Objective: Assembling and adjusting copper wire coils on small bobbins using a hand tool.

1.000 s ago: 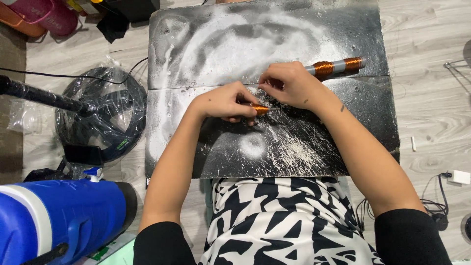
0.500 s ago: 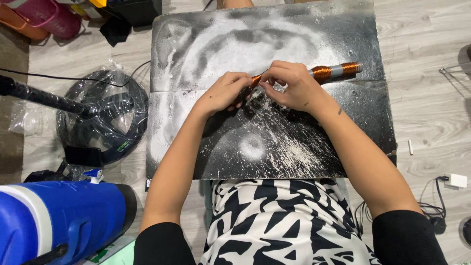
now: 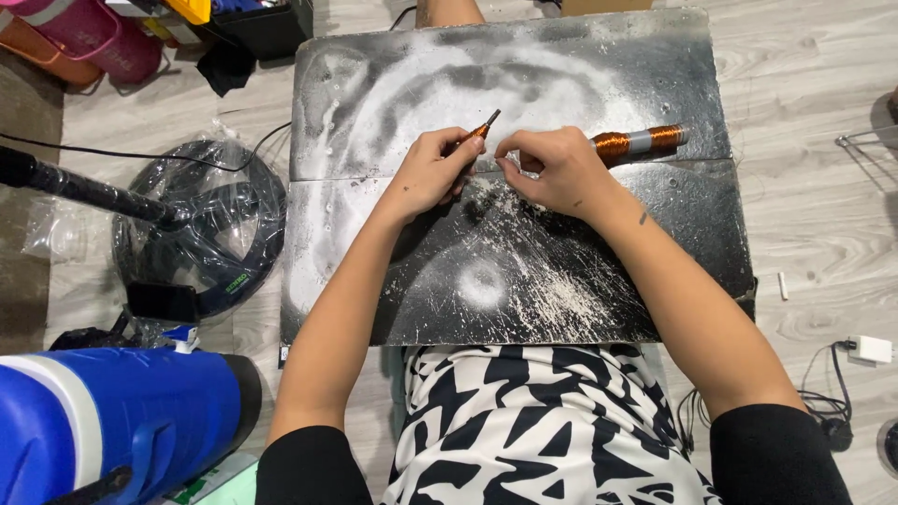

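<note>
Work board (image 3: pixel 374 271): dark, scratched, white-dusted slab, frame centre, two panels w/ seam running left-right. Top edge partly cut by frame; near edge meets the patterned garment (image 3: pixel 533 421). Bare board open at upper left & lower right; wood floor (image 3: pixel 814 215) free to right of board.

Blue-and-white jug (image 3: pixel 103 421): lower left corner, cut off by frame.

Plastic-wrapped cable coil (image 3: pixel 201 234): left of board, black pole (image 3: pixel 84 192) lying across it; contents hard to make out through wrap.

Copper-wire spool (image 3: pixel 641 142): on board, centre-right, long axis left-right, slightly up to right; left end hidden behind right hand.

Right hand (image 3: pixel 557 173): upper centre, fingers curled, thumb & forefinger pinched; what they pinch too thin to see.

Left hand (image 3: pixel 430 173): just left of right hand, grasping small copper-wound pointed tool (image 3: pixel 482 129). Tool axis diagonal, dark tip to upper right; lower end hidden in fingers.

White plug adapter (image 3: pixel 872 349): floor, right edge, cable trailing.
</note>
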